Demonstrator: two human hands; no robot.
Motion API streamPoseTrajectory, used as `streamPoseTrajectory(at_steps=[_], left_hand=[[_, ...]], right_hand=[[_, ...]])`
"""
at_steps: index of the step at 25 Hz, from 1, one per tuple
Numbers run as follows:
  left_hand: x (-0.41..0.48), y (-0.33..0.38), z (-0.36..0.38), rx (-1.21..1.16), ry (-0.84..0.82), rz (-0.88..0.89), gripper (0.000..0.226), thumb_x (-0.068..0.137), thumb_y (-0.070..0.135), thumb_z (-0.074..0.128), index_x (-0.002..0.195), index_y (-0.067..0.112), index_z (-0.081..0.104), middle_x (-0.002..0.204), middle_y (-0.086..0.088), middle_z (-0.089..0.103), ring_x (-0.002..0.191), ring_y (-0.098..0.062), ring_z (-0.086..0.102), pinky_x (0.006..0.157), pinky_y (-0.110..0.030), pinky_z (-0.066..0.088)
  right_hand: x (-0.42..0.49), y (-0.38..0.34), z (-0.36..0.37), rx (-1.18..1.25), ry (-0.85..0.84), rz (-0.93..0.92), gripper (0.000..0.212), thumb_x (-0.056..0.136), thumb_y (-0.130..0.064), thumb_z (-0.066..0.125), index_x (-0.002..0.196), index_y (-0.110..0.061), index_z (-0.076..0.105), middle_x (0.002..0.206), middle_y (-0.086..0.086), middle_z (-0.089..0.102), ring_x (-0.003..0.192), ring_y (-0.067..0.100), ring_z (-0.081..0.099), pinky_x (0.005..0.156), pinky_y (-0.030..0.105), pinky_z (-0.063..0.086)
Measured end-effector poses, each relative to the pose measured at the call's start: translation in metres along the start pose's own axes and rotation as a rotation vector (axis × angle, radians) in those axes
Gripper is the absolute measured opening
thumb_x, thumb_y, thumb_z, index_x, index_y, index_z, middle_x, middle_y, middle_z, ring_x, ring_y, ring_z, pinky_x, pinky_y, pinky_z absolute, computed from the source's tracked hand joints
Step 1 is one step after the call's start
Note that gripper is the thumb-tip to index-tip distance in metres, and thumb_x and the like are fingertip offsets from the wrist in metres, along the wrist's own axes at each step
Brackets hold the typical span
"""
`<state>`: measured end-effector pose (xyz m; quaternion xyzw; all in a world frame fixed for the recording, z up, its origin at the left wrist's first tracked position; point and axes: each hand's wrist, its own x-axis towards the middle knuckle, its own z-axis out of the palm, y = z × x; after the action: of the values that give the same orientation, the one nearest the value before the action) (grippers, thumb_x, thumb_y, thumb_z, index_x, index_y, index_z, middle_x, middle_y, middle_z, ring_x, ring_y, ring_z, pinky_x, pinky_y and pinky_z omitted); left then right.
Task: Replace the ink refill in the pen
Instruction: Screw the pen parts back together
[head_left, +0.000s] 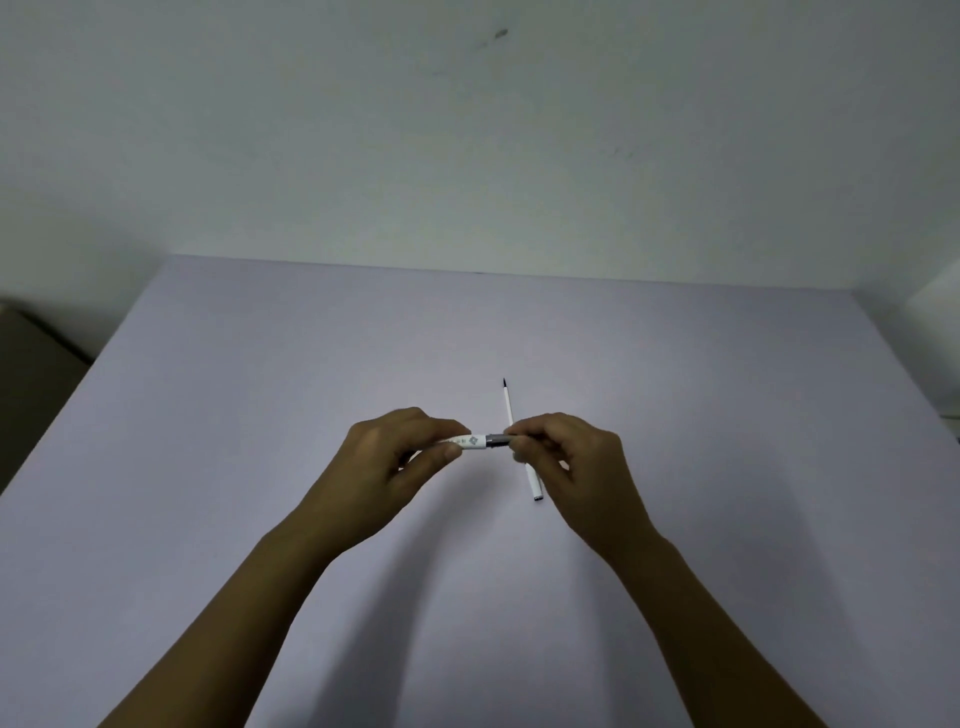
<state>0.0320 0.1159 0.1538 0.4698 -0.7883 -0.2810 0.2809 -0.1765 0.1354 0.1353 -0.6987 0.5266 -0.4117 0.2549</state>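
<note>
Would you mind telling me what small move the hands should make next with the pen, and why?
Probably twist the grey tip section off. The left hand grips the white pen by its barrel, the right hand pinches the grey end, and the two parts look joined. The spare refill lies on the table behind the right hand, so the pen must open first.
</note>
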Motion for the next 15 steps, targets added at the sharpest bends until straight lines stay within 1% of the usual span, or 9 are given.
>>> streamPoseTrajectory(at_steps=[2,4,5,6,8,9,11,13,15], left_hand=[[0.0,0.003,-0.002,-0.004,-0.011,0.045,0.017,0.09,0.024,0.055,0.101,0.026,0.068,0.069,0.021,0.054,0.067,0.001,0.051,0.061,-0.006,0.036],[-0.001,0.005,-0.003,-0.008,-0.017,0.083,0.021,0.089,0.029,0.05,0.101,0.025,0.067,0.073,0.021,0.055,0.069,0.002,0.051,0.061,-0.006,0.035],[-0.001,0.006,-0.003,-0.008,-0.017,0.093,0.023,0.089,0.03,0.049,0.101,0.025,0.067,0.073,0.021,0.055,0.069,0.003,0.051,0.062,-0.006,0.035],[-0.001,0.006,-0.003,-0.009,-0.011,0.092,0.023,0.089,0.031,0.049,0.101,0.025,0.067,0.073,0.021,0.055,0.069,0.003,0.051,0.062,-0.005,0.035],[-0.001,0.007,-0.003,-0.02,0.021,0.067,0.024,0.088,0.034,0.048,0.1,0.026,0.068,0.07,0.02,0.055,0.068,0.001,0.052,0.061,-0.006,0.035],[-0.001,0.006,-0.003,-0.026,0.039,0.05,0.025,0.088,0.035,0.048,0.1,0.026,0.068,0.068,0.02,0.056,0.067,0.0,0.052,0.061,-0.006,0.035],[-0.001,0.006,-0.004,-0.033,0.041,0.041,0.026,0.087,0.037,0.048,0.099,0.026,0.068,0.066,0.022,0.056,0.066,0.0,0.052,0.061,-0.007,0.035],[-0.002,0.007,-0.005,-0.031,0.036,0.064,0.023,0.089,0.035,0.049,0.099,0.026,0.068,0.066,0.026,0.056,0.066,0.002,0.052,0.061,-0.006,0.035],[-0.003,0.008,-0.006,-0.012,0.057,0.107,0.019,0.091,0.03,0.052,0.1,0.023,0.068,0.069,0.027,0.053,0.067,0.005,0.05,0.062,-0.005,0.035]], right_hand=[[0.0,-0.004,-0.001,-0.084,0.0,-0.017,0.02,0.091,-0.02,0.052,0.082,-0.012,0.069,0.066,-0.007,0.058,0.064,0.01,0.053,0.057,0.011,0.036],[0.0,-0.01,-0.001,-0.107,0.008,0.012,0.028,0.092,-0.026,0.048,0.078,-0.014,0.069,0.061,-0.011,0.051,0.059,0.005,0.048,0.055,0.01,0.033],[-0.001,-0.012,0.0,-0.103,0.026,0.017,0.027,0.092,-0.027,0.048,0.079,-0.015,0.069,0.062,-0.014,0.05,0.06,0.002,0.049,0.056,0.009,0.034],[-0.001,-0.014,0.001,-0.08,0.045,0.024,0.022,0.092,-0.026,0.05,0.084,-0.015,0.068,0.065,-0.016,0.053,0.063,0.002,0.052,0.059,0.009,0.037],[-0.002,-0.016,0.0,0.004,0.043,0.046,0.013,0.09,-0.022,0.058,0.098,-0.015,0.065,0.077,-0.016,0.06,0.077,0.003,0.061,0.068,0.007,0.045],[-0.002,-0.016,-0.002,0.026,0.022,0.043,0.014,0.088,-0.019,0.062,0.1,-0.014,0.065,0.081,-0.015,0.063,0.082,0.002,0.063,0.072,0.005,0.047],[-0.001,-0.017,-0.006,-0.026,-0.015,-0.012,0.011,0.085,-0.015,0.066,0.096,-0.011,0.067,0.084,-0.011,0.066,0.084,0.004,0.063,0.074,0.007,0.048],[0.002,-0.019,-0.009,-0.093,-0.022,-0.058,0.01,0.088,-0.018,0.062,0.088,-0.011,0.068,0.078,-0.007,0.067,0.076,0.009,0.061,0.068,0.014,0.05],[0.006,-0.018,-0.008,-0.109,-0.012,-0.04,0.026,0.092,-0.027,0.051,0.077,-0.012,0.067,0.069,-0.001,0.068,0.064,0.015,0.06,0.062,0.029,0.051]])
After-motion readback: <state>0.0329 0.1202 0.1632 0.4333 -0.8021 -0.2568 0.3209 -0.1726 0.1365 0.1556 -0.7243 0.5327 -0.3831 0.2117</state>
